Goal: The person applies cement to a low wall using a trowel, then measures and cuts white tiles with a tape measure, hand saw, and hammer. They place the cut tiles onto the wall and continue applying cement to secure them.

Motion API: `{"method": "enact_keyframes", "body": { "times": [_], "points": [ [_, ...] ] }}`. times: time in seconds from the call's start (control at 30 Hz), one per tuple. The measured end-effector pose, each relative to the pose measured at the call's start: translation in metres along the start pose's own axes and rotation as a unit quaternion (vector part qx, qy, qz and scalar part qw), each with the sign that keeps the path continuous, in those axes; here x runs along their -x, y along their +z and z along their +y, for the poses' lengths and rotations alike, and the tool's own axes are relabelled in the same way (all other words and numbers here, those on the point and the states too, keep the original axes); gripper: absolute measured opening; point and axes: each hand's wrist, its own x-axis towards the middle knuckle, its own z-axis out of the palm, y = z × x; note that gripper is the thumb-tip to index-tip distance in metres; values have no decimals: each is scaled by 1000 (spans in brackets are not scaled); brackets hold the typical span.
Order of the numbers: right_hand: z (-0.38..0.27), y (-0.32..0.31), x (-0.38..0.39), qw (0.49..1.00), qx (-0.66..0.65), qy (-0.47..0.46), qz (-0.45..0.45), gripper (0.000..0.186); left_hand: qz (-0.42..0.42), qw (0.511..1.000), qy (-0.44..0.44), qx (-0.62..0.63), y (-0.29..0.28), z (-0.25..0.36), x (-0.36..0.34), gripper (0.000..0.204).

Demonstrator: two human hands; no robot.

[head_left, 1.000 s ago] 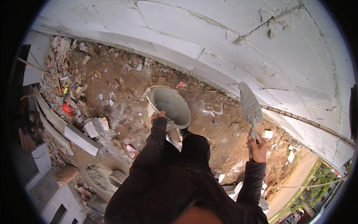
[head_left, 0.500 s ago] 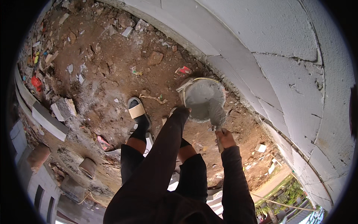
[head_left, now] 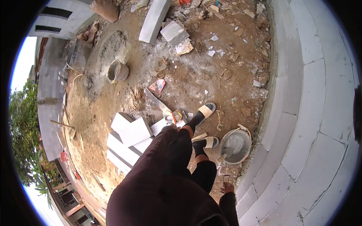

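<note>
Soil (head_left: 196, 77) bears the bucket (head_left: 238, 143) beyond the right hand (head_left: 228, 187), finger spread and hold unclear.

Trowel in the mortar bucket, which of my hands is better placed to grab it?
Probably the right hand: it hangs close to the mortar bucket, on the trowel handle's side, while the left sleeve extends toward the white blocks.

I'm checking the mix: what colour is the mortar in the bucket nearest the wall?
Grey mortar, clearest in head view.

A mortar bucket (head_left: 246, 147), trowel (head_left: 227, 152) inside, stands between the person's feet (head_left: 206, 110) and the block wall (head_left: 286, 124) at right. Blocks (head_left: 136, 132) and a handsaw (head_left: 156, 100) lie at left.
</note>
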Motion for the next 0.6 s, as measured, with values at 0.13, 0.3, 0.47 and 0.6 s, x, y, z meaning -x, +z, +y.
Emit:
{"method": "enact_keyframes", "body": {
  "times": [0.13, 0.3, 0.47, 0.6],
  "points": [
    [-76, -74, 58, 987, 158, -17, 28, 38, 76, 977, -122, 159, 49, -158, 92, 49],
    [-205, -115, 98, 957, 269, -66, 91, 25, 37, 920, -234, 313, 176, -247, 236, 49],
    [-358, -52, 89, 888, 326, -273, 174, 31, -115, 884, -272, 363, 337, -243, 244, 52],
    [-390, 79, 180, 814, 340, -468, 45, 37, -117, 903, -188, 368, 448, -252, 228, 54]
  ]
}}
